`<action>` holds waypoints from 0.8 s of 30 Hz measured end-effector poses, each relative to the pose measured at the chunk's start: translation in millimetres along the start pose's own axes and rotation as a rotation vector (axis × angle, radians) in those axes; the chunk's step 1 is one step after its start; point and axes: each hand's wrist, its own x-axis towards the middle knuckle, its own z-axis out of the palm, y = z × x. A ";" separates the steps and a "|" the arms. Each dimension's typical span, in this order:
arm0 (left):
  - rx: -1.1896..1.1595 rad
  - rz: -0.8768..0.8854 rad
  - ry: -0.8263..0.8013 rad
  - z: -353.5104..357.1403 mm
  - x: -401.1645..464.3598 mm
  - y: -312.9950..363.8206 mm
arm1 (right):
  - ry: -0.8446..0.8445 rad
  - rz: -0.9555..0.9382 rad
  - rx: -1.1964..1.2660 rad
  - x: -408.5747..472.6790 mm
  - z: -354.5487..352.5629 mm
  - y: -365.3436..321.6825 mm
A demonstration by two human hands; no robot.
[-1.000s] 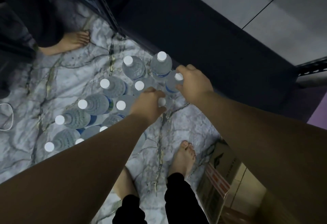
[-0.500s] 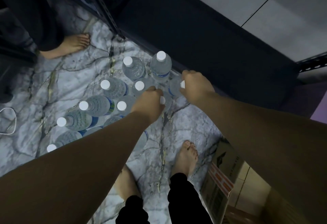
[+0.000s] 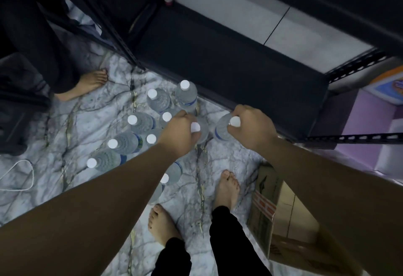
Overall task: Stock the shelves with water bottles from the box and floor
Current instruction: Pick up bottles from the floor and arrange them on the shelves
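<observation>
each hand grips one water bottle by the neck. the right hand (image 3: 250, 126) has its fingers curled under the white cap of a clear bottle with a blue label (image 3: 222, 128), which tilts and sits just in front of the dark lower shelf (image 3: 218, 57). the left hand (image 3: 180, 132) is wrapped round the neck of a second bottle (image 3: 201, 130); its cap peeks out past the knuckles and most of the body is covered by the hand. whether either bottle is touching the floor cannot be told from above.

beside the left hand, a cluster of upright bottles (image 3: 139, 123) stands on the marbled floor (image 3: 76, 127), running away to the left; the left forearm hides part of that group, with two more bottles (image 3: 172, 173) showing just under it. a cardboard box (image 3: 279, 210) lies at lower right, partly behind the right arm, its contents not visible. the person's bare feet (image 3: 226, 188) stand near it. another person's bare foot (image 3: 87, 85) shows at upper left, the leg lost in shadow. a white cord (image 3: 24, 175) is cut off by the left edge.
</observation>
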 end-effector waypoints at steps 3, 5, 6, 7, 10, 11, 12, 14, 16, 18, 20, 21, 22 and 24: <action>-0.003 0.028 0.036 -35.5 -22.9 24.1 | 0.054 0.011 0.058 -32.3 -34.6 -15.3; -0.006 0.051 0.068 -65.1 -41.6 43.1 | 0.091 0.012 0.080 -54.8 -63.4 -31.4; -0.006 0.067 0.087 -81.2 -52.1 54.1 | 0.106 0.011 0.091 -66.9 -79.5 -40.9; -0.008 0.089 0.106 -98.3 -63.2 65.5 | 0.125 0.010 0.107 -78.9 -95.8 -50.6; -0.001 0.156 0.171 -151.8 -95.2 98.3 | 0.205 0.008 0.132 -114.3 -146.0 -78.8; 0.007 0.185 0.185 -170.4 -105.1 108.3 | 0.230 0.004 0.137 -126.0 -162.5 -88.2; 0.014 0.218 0.196 -189.4 -114.0 118.5 | 0.252 -0.005 0.141 -137.0 -179.0 -97.6; 0.011 0.275 0.218 -226.6 -132.7 138.7 | 0.295 -0.029 0.151 -159.2 -210.4 -116.6; 0.015 0.309 0.255 -262.6 -150.1 159.4 | 0.360 -0.053 0.160 -179.5 -240.9 -135.8; 0.019 0.329 0.281 -296.5 -166.2 179.8 | 0.417 -0.069 0.184 -199.2 -270.5 -153.8; 0.021 0.364 0.304 -329.3 -179.8 199.2 | 0.472 -0.094 0.214 -217.7 -299.5 -171.4; 0.026 0.390 0.316 -344.9 -185.4 207.8 | 0.501 -0.108 0.222 -226.4 -313.1 -179.9; 0.033 0.417 0.330 -359.9 -190.0 215.9 | 0.526 -0.120 0.225 -234.4 -326.4 -188.3; 0.045 0.465 0.350 -387.2 -199.0 230.1 | 0.573 -0.135 0.228 -249.4 -350.1 -204.7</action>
